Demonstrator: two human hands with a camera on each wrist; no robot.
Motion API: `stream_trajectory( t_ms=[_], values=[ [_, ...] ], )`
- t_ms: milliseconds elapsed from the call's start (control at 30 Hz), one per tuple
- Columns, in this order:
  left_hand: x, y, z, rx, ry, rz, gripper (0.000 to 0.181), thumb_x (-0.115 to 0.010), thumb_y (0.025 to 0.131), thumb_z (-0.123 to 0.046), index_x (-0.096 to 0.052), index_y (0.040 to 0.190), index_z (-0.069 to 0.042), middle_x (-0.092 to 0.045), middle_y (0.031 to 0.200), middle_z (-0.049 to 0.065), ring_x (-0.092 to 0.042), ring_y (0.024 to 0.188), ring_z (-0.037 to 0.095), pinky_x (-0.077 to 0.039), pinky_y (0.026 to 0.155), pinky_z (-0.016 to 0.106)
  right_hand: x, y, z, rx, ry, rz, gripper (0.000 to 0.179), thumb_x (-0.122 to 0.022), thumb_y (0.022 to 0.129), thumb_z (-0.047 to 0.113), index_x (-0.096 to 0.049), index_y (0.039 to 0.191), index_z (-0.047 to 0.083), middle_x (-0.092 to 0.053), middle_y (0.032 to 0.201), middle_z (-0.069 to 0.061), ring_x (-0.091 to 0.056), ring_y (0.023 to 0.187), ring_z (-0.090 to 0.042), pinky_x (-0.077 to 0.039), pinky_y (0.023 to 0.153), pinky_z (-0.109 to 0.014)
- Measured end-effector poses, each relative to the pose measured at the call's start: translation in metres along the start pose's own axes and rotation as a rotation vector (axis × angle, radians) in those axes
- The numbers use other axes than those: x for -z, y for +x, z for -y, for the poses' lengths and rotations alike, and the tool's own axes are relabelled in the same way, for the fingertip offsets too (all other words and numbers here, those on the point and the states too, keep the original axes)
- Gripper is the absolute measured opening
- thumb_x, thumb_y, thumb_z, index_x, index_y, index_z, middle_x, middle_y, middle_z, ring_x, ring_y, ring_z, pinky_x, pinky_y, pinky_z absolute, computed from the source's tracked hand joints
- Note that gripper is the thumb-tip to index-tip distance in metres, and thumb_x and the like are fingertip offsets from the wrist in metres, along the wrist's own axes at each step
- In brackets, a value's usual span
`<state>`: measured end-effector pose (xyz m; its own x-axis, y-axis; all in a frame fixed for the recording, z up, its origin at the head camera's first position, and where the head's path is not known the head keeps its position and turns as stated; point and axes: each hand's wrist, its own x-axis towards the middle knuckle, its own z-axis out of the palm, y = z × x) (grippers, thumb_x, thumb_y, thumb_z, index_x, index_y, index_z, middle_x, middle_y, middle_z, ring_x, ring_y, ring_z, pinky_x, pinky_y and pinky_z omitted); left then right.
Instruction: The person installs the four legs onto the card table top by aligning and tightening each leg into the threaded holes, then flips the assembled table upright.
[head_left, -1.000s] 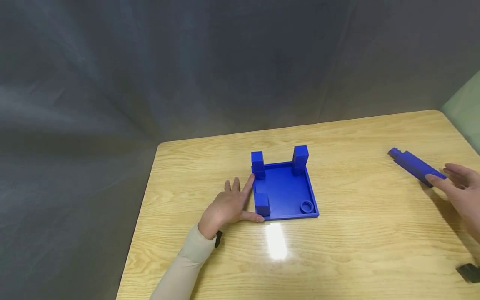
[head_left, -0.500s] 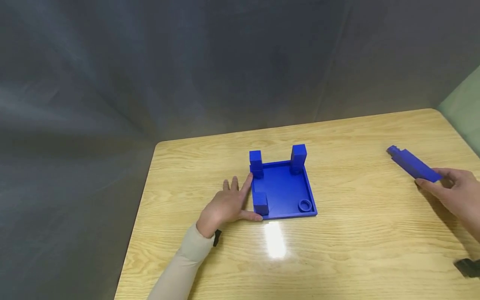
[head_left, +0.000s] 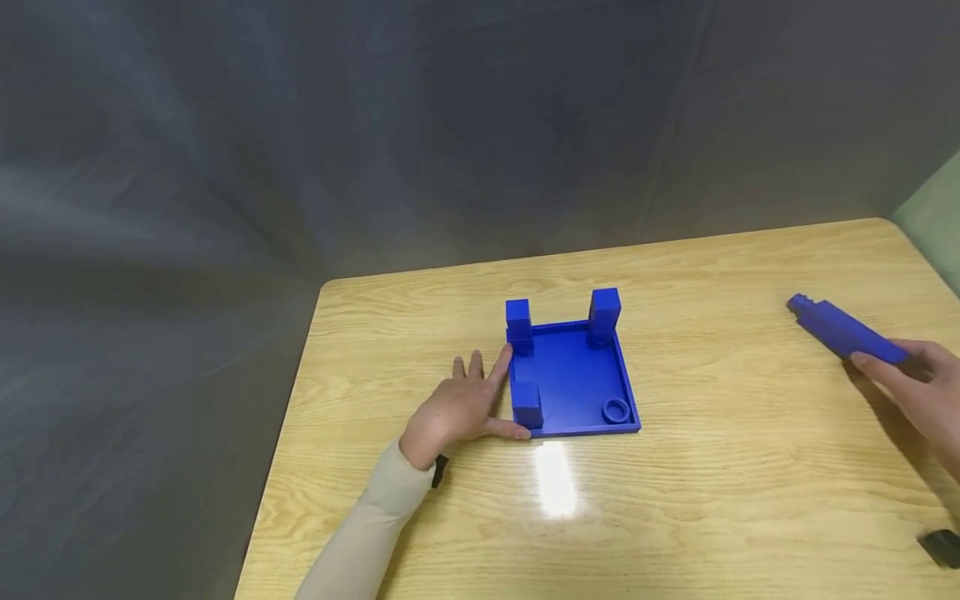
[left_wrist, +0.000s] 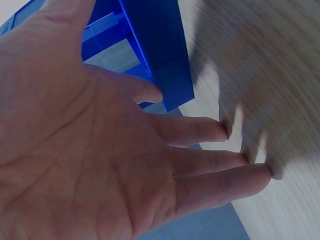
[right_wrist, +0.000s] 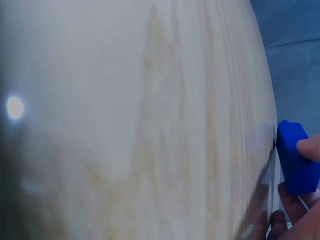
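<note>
Square tray, smooth and uniformly blue, plastic in appearance, with a low raised rim, lying on a pale wood-grain table. Flat-topped rectangular posts stand upright at three corners: a far-left post, a far-right post and a near-left post; the near-right corner bears a round raised ring. The left hand, fingers spread wide, touches the tray's left side with the index finger and the near-left corner with the thumb; a pale cuffed sleeve covers the forearm. Well to the right of the tray, the right hand pinches a flat-sided blue bar between thumb and fingers, the bar's narrower, ridged tip pointing away from the hand. Behind the table hangs a dark, faintly creased cloth
</note>
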<state>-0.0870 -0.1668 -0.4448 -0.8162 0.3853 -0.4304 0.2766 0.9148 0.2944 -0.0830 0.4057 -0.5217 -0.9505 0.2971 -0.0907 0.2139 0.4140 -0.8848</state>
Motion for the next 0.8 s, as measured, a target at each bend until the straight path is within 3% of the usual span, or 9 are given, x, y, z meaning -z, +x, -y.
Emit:
stream_trajectory(
  t_ms=[67,267,433,567,700,800],
  values=[
    [0.0,0.0,0.0,0.0,-0.001,0.002,0.129,-0.078,0.089,-0.073,-0.003,0.178,-0.019,-0.019,0.171,0.039,-0.024,0.152,0.066,-0.045,0.112,0.065,-0.001,-0.002,0.0,-0.023,0.07,-0.031,0.031,-0.074,0.105,0.019,-0.06,0.105,0.047,-0.057,0.093,0.041,-0.05,0.086,0.016,-0.033,0.072,-0.006],
    [-0.001,0.002,0.001,-0.007,0.013,-0.005,0.129,-0.078,0.089,-0.074,-0.003,0.178,-0.019,-0.02,0.17,0.04,-0.024,0.151,0.066,-0.048,0.109,0.064,-0.007,-0.007,0.009,0.047,0.235,-0.131,0.024,-0.07,0.105,0.005,-0.066,0.101,0.028,-0.069,0.091,0.032,-0.058,0.086,0.012,-0.037,0.074,-0.006],
    [-0.001,0.003,0.001,-0.002,0.017,-0.004,0.13,-0.078,0.088,-0.074,-0.003,0.178,-0.019,-0.02,0.171,0.039,-0.024,0.152,0.065,-0.048,0.109,0.064,-0.012,-0.009,0.018,0.124,0.507,-0.089,0.019,-0.066,0.106,-0.004,-0.061,0.11,0.013,-0.078,0.095,0.017,-0.069,0.083,0.007,-0.048,0.068,-0.006],
    [-0.001,0.003,0.0,0.005,0.028,-0.006,0.13,-0.078,0.088,-0.075,-0.002,0.178,-0.019,-0.021,0.171,0.038,-0.024,0.152,0.065,-0.049,0.108,0.064,-0.02,-0.007,0.023,0.225,0.743,-0.083,0.019,-0.062,0.104,-0.013,-0.065,0.112,0.004,-0.081,0.094,0.001,-0.077,0.079,-0.005,-0.055,0.069,-0.012],
    [-0.002,0.001,0.0,0.0,0.029,-0.008,0.13,-0.078,0.088,-0.075,-0.003,0.178,-0.019,-0.022,0.171,0.039,-0.026,0.152,0.065,-0.05,0.107,0.063,-0.03,-0.008,0.031,0.252,0.873,-0.17,0.015,-0.064,0.102,-0.016,-0.067,0.109,-0.003,-0.078,0.091,-0.009,-0.076,0.072,-0.013,-0.057,0.066,-0.016],
    [-0.001,0.0,0.0,-0.006,0.032,-0.009,0.13,-0.078,0.088,-0.075,-0.004,0.178,-0.018,-0.022,0.17,0.04,-0.027,0.151,0.066,-0.052,0.105,0.063,-0.037,-0.012,0.039,0.239,0.883,-0.249,0.011,-0.067,0.101,-0.014,-0.068,0.108,-0.005,-0.075,0.088,-0.011,-0.072,0.067,-0.014,-0.056,0.068,-0.016]
  ],
)
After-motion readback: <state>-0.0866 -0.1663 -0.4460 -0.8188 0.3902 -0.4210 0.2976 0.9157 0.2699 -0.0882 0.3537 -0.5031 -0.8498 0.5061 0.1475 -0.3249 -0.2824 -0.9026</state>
